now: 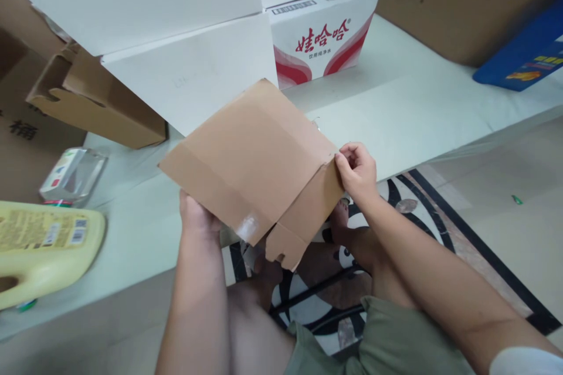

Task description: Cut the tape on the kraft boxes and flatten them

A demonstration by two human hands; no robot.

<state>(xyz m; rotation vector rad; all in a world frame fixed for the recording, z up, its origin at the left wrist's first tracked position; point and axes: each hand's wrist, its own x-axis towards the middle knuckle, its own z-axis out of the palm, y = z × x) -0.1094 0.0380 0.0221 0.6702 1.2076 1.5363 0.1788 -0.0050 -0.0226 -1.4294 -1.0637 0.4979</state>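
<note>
At a pale counter (411,79) crossing the frame, holding creased cardboard (250,152) at centre, pinched by its flap (308,202) in the thumb-and-finger right grip (357,171), supported at lower left by a left grip (196,215) too hidden to judge, risking tearing if tugged hard.

We read red 娃哈哈 with ®, and 饮用纯净水 beneath, on the white box (325,50); 桶 on the left carton (26,155). The label (44,231) on the yellow jug (57,281) is too small for us; print on the rear carton (466,12) and blue box (523,53) is blurred.
</note>
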